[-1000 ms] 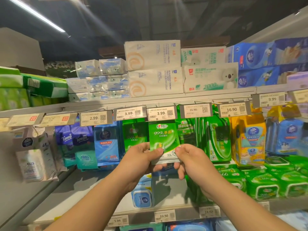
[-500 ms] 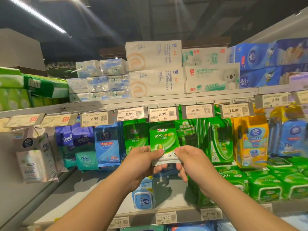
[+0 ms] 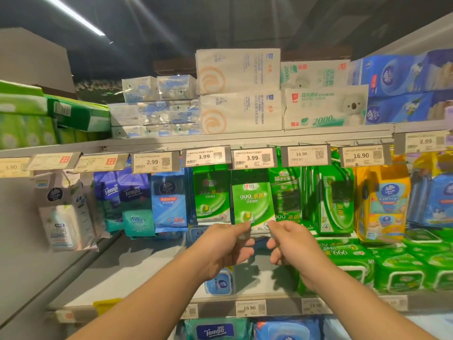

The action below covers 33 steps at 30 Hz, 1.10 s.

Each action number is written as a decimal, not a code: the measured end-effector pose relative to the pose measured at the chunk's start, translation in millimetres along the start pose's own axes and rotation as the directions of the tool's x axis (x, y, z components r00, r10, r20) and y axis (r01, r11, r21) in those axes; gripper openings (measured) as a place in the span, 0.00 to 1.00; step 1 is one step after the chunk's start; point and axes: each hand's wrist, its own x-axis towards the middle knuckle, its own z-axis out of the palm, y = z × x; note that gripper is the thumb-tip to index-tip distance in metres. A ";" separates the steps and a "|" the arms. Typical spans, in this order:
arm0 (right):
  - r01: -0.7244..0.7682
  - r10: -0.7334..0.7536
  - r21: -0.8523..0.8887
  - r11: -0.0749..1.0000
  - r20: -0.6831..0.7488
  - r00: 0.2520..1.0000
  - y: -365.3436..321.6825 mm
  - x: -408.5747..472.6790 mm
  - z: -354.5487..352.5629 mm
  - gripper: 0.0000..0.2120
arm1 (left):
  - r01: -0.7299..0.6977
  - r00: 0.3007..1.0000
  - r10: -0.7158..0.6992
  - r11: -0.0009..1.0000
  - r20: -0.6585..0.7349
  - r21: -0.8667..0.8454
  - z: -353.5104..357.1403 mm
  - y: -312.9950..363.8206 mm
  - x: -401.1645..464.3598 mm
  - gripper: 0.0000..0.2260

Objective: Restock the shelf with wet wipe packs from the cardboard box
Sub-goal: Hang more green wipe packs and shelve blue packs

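A green wet wipe pack (image 3: 252, 204) marked 999 hangs upright under the right-hand 3.99 price tag (image 3: 253, 158), its top hidden behind the tag. My left hand (image 3: 228, 244) pinches its lower left corner and my right hand (image 3: 289, 244) pinches its lower right corner. An identical green pack (image 3: 212, 195) hangs just to its left under the other 3.99 tag. The cardboard box is out of view.
Blue wipe packs (image 3: 169, 202) and Tempo packs (image 3: 125, 192) hang to the left, larger green packs (image 3: 331, 200) and yellow ones (image 3: 382, 200) to the right. Tissue bundles (image 3: 240, 94) fill the top shelf. Green tub packs (image 3: 392, 268) sit on the lower shelf (image 3: 137, 273).
Both hands have pushed the green pack up and back toward its hook row; it now hangs in line with the neighbouring packs, and my fingertips have slid to its bottom corners.
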 end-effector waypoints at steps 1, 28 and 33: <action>-0.014 0.015 0.005 1.000 -0.007 1.000 3.2 -0.3 -0.1 0.11 | 0.014 1.000 -0.015 1.000 0.006 0.021 -1.3 -3.6 -1.5 0.13; 0.017 0.063 -0.448 0.894 0.162 0.985 100.3 -116.7 73.2 0.06 | -0.105 0.992 0.123 0.733 0.021 0.672 -109.6 -157.8 -129.2 0.27; 0.114 0.040 -0.573 0.811 0.249 0.968 110.1 -145.3 89.6 0.08 | -0.054 0.996 0.090 0.718 -0.015 0.694 -137.4 -191.9 -153.3 0.30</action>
